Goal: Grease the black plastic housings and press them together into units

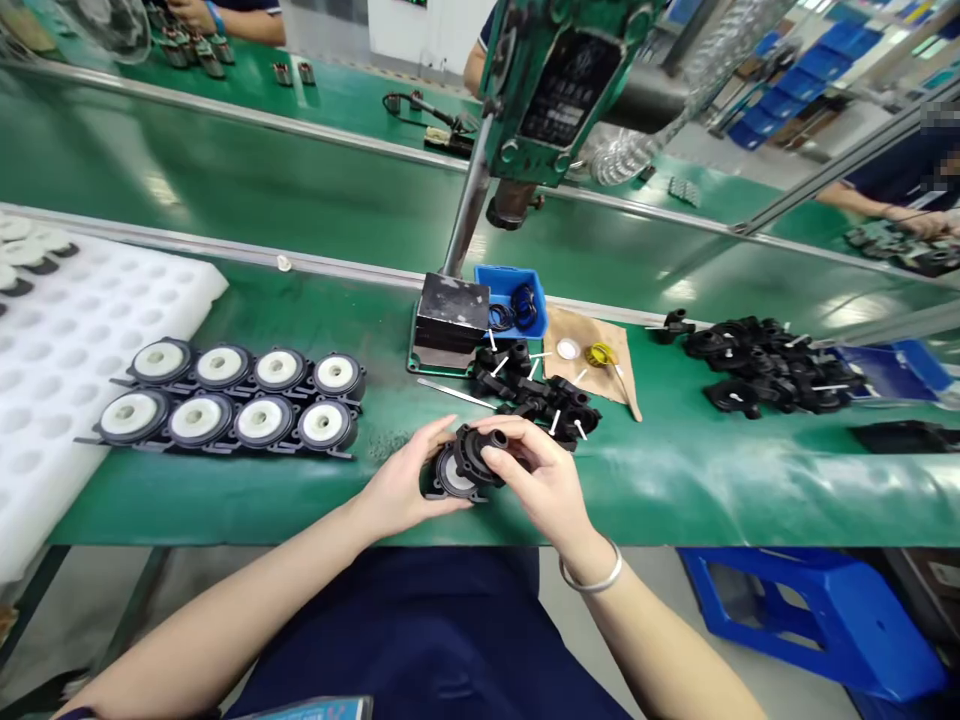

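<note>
Near the front edge of the green bench, my left hand (405,480) grips a round black housing with a white disc (454,476) inside it. My right hand (546,478) pinches a black cover with a short round spout (472,452). The cover is tilted over the housing and hides part of the white disc; whether the two touch I cannot tell. Just beyond my hands lies a pile of black covers with white pins (525,385). To the left, two rows of black housings with white discs (261,418) sit side by side.
A green press (555,90) stands over a black metal block (452,308). Behind are a blue bin of black rings (487,275) and cardboard (625,345) with a yellow-rimmed pot. More black parts (765,360) lie right, a white foam tray (150,290) left. Other people work across the bench.
</note>
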Available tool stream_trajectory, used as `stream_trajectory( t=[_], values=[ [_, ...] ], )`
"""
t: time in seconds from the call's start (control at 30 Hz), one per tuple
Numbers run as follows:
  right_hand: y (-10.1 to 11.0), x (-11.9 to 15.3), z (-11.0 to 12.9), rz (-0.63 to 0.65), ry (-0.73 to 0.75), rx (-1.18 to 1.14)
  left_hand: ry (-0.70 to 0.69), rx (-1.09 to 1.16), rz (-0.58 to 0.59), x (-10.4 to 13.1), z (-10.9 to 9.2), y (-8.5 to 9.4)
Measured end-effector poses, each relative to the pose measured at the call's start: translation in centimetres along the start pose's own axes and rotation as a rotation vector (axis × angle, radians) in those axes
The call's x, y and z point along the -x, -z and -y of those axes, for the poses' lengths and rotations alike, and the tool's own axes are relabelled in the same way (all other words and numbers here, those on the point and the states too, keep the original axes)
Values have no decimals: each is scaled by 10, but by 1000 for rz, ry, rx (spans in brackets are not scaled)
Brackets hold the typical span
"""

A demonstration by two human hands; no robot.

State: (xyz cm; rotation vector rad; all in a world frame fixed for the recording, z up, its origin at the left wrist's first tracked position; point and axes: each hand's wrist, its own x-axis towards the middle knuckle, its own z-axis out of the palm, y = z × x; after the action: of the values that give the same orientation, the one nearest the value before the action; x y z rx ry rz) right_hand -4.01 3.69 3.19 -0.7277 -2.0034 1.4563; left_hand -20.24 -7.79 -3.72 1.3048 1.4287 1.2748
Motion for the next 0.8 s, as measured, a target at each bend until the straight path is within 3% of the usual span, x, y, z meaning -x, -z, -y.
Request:
stream_trajectory(
  t=[0.27,0.57,0.8],
  values=[
    [-9,8,-2,5,357,396,-47,-48,18,-2,1,2],
    [-20,15,-22,-34,354,392,-202,-86,-35,-3,4,1],
    [-18,12,-24,35,407,339,-346,-168,-26,-4,6,4]
  ],
)
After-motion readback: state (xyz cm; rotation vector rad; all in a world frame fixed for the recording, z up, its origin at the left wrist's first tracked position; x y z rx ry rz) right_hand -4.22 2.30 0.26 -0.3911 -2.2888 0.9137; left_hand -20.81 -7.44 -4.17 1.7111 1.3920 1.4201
